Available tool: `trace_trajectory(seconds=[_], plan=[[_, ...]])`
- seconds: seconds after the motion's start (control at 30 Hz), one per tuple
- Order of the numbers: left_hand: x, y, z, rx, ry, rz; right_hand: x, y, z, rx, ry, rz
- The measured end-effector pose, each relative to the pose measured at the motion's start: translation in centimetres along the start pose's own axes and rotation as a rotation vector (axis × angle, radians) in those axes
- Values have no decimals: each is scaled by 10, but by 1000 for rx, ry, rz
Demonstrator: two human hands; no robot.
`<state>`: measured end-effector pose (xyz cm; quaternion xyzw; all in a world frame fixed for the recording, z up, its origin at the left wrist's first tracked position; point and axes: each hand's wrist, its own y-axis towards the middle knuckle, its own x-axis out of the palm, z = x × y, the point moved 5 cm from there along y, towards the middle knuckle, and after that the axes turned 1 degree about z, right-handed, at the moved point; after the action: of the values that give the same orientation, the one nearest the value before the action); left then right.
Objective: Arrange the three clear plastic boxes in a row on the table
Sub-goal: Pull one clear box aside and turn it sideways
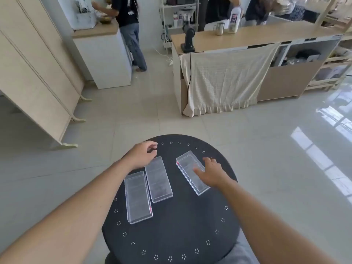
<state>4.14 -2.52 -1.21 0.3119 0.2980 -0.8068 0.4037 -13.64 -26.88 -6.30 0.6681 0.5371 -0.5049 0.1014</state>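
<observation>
Head view: no writing can be read on the three clear boxes; a small red mark shows at one edge of the left box (138,197) and of the right box (192,172), too small to make out. On the round dark surface (171,235), the left box lies toward 9 o'clock, long axis running roughly 12 to 6. The middle box (159,179) sits just beside it, parallel and shifted toward 12. The right box lies apart toward 2 o'clock, long axis tilted from 11 to 5. The left hand (142,154) hangs loosely curled at the far end of the middle box, gripping nothing. The right hand (208,172) is open, its fingers resting on the right box's top
</observation>
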Motion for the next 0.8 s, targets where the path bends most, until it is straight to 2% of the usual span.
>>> trace_trajectory(seconds=[0.43, 0.73, 0.8], plan=[[105, 64, -13, -119, 1, -201, 93, -4, 81, 215, 123, 59], [144, 62, -15, -210, -4, -283, 100, -12, 91, 163, 253, 106], [173, 92, -47, -299, -59, -307, 120, 27, 108, 182, 273, 41]])
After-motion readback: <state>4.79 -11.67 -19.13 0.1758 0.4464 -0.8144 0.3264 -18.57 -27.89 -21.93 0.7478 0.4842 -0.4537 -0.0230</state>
